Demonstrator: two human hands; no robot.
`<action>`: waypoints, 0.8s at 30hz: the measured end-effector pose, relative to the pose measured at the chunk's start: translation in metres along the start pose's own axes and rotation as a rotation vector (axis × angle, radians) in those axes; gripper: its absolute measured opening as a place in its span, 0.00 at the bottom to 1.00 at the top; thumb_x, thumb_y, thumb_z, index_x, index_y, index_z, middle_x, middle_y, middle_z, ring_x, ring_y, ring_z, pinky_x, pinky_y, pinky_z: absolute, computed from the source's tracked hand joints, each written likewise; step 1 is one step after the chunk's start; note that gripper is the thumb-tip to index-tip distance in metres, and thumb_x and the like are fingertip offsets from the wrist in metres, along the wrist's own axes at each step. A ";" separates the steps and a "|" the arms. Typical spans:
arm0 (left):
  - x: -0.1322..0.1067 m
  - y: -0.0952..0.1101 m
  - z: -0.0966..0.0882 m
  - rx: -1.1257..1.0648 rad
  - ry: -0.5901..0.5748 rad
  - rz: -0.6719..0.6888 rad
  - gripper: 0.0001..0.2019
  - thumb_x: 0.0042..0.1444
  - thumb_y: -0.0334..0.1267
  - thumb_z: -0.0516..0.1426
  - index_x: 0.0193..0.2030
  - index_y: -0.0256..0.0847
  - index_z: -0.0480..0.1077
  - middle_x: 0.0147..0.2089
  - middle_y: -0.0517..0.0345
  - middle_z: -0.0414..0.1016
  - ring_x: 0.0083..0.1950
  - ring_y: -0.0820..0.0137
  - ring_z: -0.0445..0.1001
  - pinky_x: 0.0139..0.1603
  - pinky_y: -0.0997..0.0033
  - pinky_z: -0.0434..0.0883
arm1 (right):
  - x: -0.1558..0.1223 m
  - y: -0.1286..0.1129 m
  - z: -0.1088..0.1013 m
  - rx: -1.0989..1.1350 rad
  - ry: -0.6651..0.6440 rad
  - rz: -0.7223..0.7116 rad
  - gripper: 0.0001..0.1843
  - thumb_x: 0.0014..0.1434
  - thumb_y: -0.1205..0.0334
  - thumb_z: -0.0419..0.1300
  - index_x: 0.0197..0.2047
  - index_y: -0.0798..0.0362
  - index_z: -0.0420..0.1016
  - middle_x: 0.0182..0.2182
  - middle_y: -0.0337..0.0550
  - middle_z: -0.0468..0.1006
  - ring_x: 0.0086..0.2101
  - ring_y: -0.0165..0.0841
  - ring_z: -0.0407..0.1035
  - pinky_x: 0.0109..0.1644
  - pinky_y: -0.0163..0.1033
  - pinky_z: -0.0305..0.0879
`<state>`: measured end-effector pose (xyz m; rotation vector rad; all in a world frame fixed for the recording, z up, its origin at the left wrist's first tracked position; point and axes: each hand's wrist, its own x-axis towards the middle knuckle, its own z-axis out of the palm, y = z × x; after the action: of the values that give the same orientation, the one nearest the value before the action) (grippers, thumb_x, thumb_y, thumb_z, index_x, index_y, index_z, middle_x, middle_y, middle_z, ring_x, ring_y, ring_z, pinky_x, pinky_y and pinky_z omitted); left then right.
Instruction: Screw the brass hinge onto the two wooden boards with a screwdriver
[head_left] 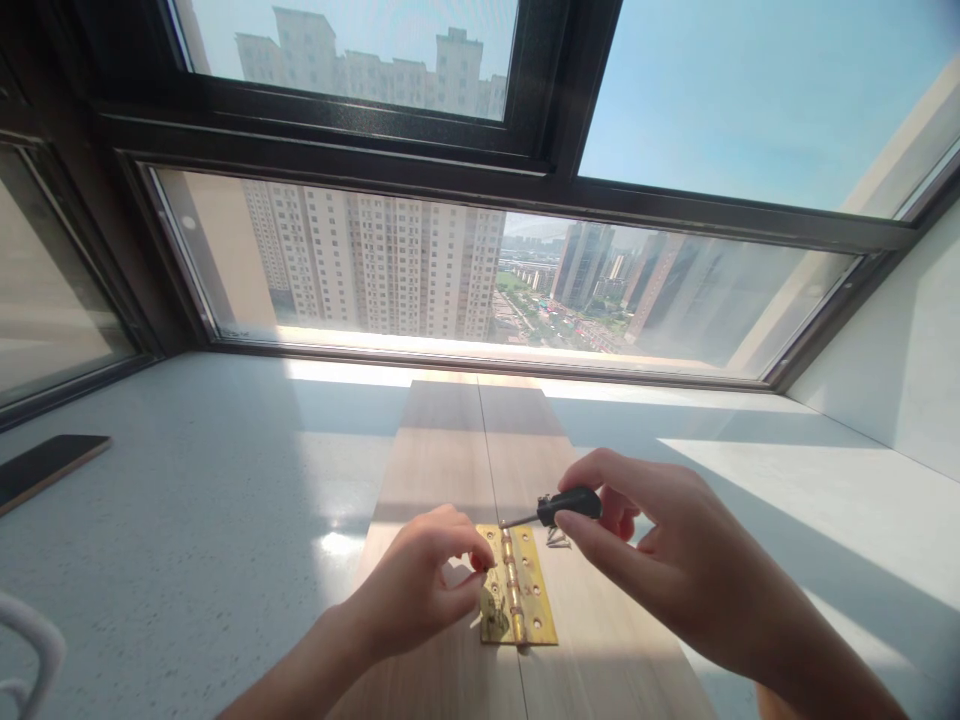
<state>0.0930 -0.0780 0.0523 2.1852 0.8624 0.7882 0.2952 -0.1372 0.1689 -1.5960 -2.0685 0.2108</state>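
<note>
A brass butt hinge (541, 608) lies spread flat over the seam between two pale wooden boards (442, 440). My right hand (667, 540) grips a short black-handled screwdriver (574, 504). Its shaft points left, with the tip near the top end of the hinge's knuckle; whether they touch I cannot tell. Thumb and fingertips of my left hand (427, 575) are pinched together over the hinge's left leaf. Anything between those fingertips is too small to make out. A few loose screws (557, 540) lie on the right board, just beside the hinge and under the screwdriver.
The boards rest on a white speckled sill (225, 520) below a dark-framed window (480, 365). At the left edge lies a flat black object (52, 460), resembling a phone. A white curved object (34, 635) shows at the lower left corner. Sunlight and shadow cross the surface.
</note>
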 end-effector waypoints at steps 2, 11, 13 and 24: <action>0.000 -0.003 -0.003 -0.007 0.013 0.003 0.08 0.49 0.25 0.56 0.30 0.41 0.74 0.31 0.60 0.75 0.36 0.70 0.70 0.38 0.71 0.65 | 0.003 0.011 0.003 0.072 0.092 0.056 0.07 0.57 0.56 0.57 0.34 0.50 0.71 0.20 0.35 0.71 0.23 0.30 0.66 0.26 0.36 0.60; 0.013 -0.010 -0.003 -0.078 0.039 -0.117 0.07 0.53 0.34 0.56 0.33 0.40 0.77 0.34 0.59 0.79 0.35 0.70 0.71 0.35 0.73 0.66 | -0.032 0.110 0.049 0.468 0.336 0.516 0.16 0.54 0.48 0.61 0.33 0.54 0.71 0.26 0.45 0.78 0.33 0.39 0.73 0.38 0.43 0.65; 0.029 -0.011 0.003 -0.106 0.015 -0.161 0.10 0.54 0.38 0.56 0.34 0.37 0.77 0.33 0.57 0.79 0.35 0.70 0.72 0.36 0.73 0.67 | -0.051 0.133 0.058 0.545 0.419 0.651 0.18 0.55 0.47 0.60 0.34 0.56 0.72 0.29 0.48 0.79 0.34 0.40 0.73 0.36 0.42 0.65; 0.113 -0.040 0.054 0.096 -0.036 -0.259 0.10 0.46 0.39 0.58 0.30 0.37 0.79 0.29 0.53 0.78 0.32 0.65 0.74 0.31 0.71 0.65 | -0.071 0.182 0.100 0.713 0.529 0.762 0.22 0.49 0.41 0.62 0.29 0.55 0.71 0.23 0.44 0.76 0.19 0.27 0.62 0.21 0.33 0.57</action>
<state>0.1853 0.0105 0.0224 2.1061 1.1576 0.5896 0.4151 -0.1314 -0.0140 -1.6343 -0.7814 0.6259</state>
